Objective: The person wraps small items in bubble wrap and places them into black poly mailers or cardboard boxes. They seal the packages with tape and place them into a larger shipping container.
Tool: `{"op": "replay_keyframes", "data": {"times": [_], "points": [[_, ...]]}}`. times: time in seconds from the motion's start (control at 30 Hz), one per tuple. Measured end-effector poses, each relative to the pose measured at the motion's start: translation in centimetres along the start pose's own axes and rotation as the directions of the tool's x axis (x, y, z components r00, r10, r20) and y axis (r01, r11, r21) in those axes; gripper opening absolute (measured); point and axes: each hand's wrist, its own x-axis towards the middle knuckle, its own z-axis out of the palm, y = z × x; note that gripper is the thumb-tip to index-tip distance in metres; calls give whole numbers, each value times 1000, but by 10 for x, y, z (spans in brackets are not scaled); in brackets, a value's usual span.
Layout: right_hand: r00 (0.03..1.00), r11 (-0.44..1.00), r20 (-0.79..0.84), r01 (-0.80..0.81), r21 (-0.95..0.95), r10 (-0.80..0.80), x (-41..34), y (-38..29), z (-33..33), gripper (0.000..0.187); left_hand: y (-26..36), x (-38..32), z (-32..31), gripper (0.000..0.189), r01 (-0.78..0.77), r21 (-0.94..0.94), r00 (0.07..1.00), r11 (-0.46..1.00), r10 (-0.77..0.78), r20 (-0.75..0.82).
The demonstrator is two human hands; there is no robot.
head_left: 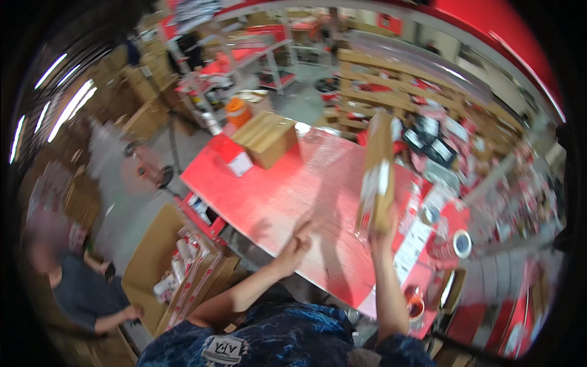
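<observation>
A long, flat cardboard box (379, 183) with a white label stands tilted over the right part of the red table (275, 197). My right hand (384, 231) grips its near end. My left hand (296, 252) is held above the table's near edge, fingers loosely apart, with nothing in it. The box and both hands are somewhat blurred. Bubble wrap or clear film (330, 151) seems to lie on the far part of the tabletop. Beside my right forearm is a strip of printed labels (412, 245).
A closed cardboard carton (268, 137) and a red box (231, 156) sit at the table's far left. Tape rolls (461, 244) lie on the right. An open carton (156, 261) stands at left, near a seated person (85, 284). Packages pile up beyond a wooden pallet (399, 96).
</observation>
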Motion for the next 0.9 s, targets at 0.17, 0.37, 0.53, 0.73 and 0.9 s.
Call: {"op": "replay_keyframes", "data": {"times": [0.17,0.37,0.53,0.73,0.9], "points": [[866,860,-178,399,-319,-468,160,-91,-42,83,171,59,-46,76,-222,-356,920,908,316,231],[996,308,84,71,-949,29,-29,50,33,35,244,123,-104,33,-443,-491,610,750,653,448],[950,109,-290,-303,-947,116,-270,147,70,33,255,135,-59,32,-57,-728,51,683,730,681],[384,132,-859,-885,-448,-339,-503,233,175,41,325,-4,-11,33,295,-644,-575,705,670,470],[-324,504,-815,-863,46,-480,-584,352,239,37,338,-176,31,41,481,-126,-875,867,468,-121]]}}
